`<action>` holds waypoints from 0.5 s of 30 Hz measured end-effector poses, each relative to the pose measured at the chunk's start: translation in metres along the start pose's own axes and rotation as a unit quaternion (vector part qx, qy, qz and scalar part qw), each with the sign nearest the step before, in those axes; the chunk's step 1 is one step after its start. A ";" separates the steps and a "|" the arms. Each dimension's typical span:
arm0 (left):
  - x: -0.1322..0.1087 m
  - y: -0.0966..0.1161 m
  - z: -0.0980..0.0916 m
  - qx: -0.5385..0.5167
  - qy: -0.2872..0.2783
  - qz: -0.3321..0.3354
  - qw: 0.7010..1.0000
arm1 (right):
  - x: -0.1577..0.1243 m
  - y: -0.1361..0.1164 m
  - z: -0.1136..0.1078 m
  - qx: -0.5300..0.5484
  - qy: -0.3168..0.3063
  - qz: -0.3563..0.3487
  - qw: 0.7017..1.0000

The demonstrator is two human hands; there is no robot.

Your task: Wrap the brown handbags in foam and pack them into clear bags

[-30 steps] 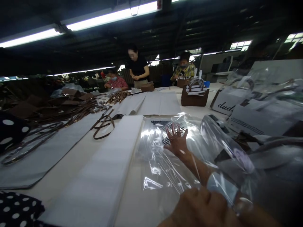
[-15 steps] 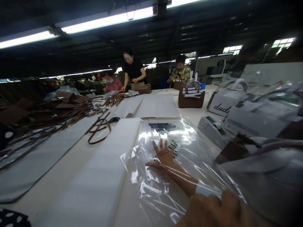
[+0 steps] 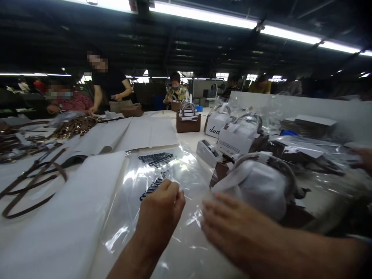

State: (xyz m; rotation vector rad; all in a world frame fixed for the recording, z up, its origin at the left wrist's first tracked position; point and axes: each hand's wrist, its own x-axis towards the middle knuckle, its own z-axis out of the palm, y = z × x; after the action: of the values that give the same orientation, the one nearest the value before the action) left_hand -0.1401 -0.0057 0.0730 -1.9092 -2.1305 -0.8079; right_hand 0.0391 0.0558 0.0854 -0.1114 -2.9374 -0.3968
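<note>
A clear plastic bag [image 3: 162, 170] with black print lies flat on the table in front of me. My left hand [image 3: 161, 211] is closed, pinching the film near the bag's middle. My right hand [image 3: 232, 226] reaches in from the right. It is blurred, with its fingers stretched out over the bag's right side, and holds nothing. Just beyond it sits a brown handbag stuffed with white paper [image 3: 257, 186], wrapped in clear film.
White paper sheets [image 3: 64, 217] lie left of the bag, with brown straps [image 3: 31, 182] beyond them. A tape dispenser [image 3: 207, 150], a brown handbag [image 3: 188, 122] and packed bags [image 3: 299, 147] stand behind. Several people [image 3: 109, 83] work at the far end. Another hand [image 3: 363, 159] shows at the right edge.
The hand that lay spread inside the clear bag has drawn out. My left hand now pinches the film and my right hand has swept in from the right. The view turned right.
</note>
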 end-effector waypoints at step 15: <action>-0.011 0.024 -0.007 0.114 -0.143 -0.022 0.983 | -0.059 0.204 -0.078 0.547 -0.056 0.575 0.606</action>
State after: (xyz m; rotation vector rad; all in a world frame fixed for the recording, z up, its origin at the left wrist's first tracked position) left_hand -0.1173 -0.0172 0.0801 -1.9591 -2.3156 -0.2904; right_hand 0.1299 0.2283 0.2006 -1.6278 -1.9405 1.5148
